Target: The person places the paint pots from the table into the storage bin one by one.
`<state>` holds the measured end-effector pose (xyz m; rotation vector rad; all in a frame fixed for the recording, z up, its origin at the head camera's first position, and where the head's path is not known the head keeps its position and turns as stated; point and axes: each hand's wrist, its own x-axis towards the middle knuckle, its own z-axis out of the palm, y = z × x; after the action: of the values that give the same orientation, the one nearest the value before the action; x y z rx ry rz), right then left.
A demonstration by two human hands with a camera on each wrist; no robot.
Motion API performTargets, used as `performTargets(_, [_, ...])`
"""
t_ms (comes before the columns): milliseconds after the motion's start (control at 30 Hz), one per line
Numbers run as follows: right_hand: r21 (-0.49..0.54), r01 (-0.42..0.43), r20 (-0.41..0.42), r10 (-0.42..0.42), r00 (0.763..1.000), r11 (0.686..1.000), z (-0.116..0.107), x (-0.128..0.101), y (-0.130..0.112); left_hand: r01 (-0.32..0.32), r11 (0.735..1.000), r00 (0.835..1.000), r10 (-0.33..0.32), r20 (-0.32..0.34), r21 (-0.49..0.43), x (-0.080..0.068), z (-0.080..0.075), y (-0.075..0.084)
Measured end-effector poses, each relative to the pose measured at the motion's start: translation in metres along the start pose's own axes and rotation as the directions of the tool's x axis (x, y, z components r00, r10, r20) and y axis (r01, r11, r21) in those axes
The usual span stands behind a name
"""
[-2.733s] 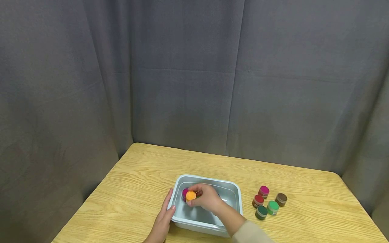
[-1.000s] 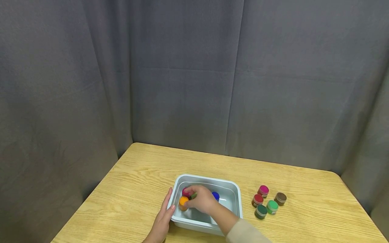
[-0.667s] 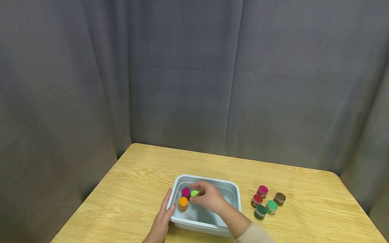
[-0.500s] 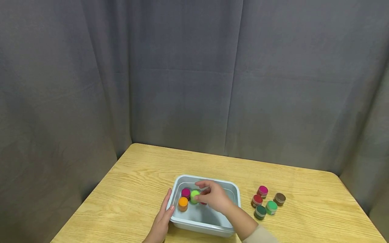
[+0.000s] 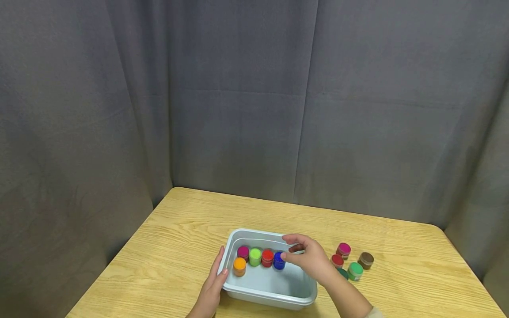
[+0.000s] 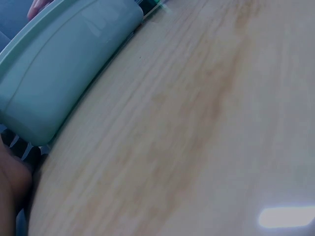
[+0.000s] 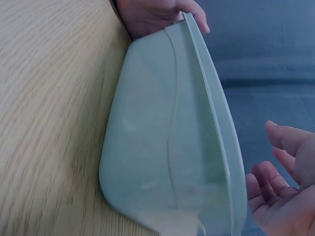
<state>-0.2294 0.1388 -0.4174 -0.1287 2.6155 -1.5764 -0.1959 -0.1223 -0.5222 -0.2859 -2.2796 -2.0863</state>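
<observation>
A pale blue-grey plastic tub [image 5: 270,297] stands on the table. My left hand [image 5: 210,289] holds its left end, fingers along the outer wall and thumb at the rim; the right wrist view also shows this left hand [image 7: 155,17]. Inside, a row of small paint jars runs left to right: a purple jar [image 5: 243,253], a lime green jar [image 5: 255,256], a red jar [image 5: 267,257] and a blue jar [image 5: 279,260]. In front of the purple one sits an orange jar [image 5: 239,266]. Over the tub's right part, my right hand [image 5: 312,259] is spread loosely and holds nothing, thumb near the blue jar.
Right of the tub, more jars stand on the wooden table [image 5: 191,221]: a magenta jar [image 5: 343,250], a dark red jar [image 5: 337,260], a brown jar [image 5: 366,260], a green jar [image 5: 355,270] and a partly covered dark green jar [image 5: 343,273]. Grey curtains [image 5: 246,132] surround the table.
My right hand let go of the orange jar at the tub's front left, then moved right past the other jars, uncovering the lime, red and blue ones. My left hand stayed on the tub.
</observation>
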Motion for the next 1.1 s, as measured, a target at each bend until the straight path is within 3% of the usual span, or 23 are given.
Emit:
performTargets(200, [-0.003, -0.036, -0.071, 0.036, 0.997, 0.999, -0.017, -0.005, 0.012, 0.0, 1.0, 1.0, 0.0, -0.002, 0.007, 0.0, 0.0, 0.0])
performTargets(667, [-0.044, -0.035, -0.123, 0.029, 0.992, 0.998, -0.058, -0.018, 0.042, 0.007, 1.0, 1.0, -0.007, 0.0, -0.007, -0.001, 0.002, 0.003])
performTargets(1100, [-0.051, -0.143, -0.152, 0.134, 0.979, 0.988, -0.094, -0.03, 0.076, 0.039, 0.999, 0.999, -0.039, 0.008, -0.012, 0.0, 0.001, 0.004])
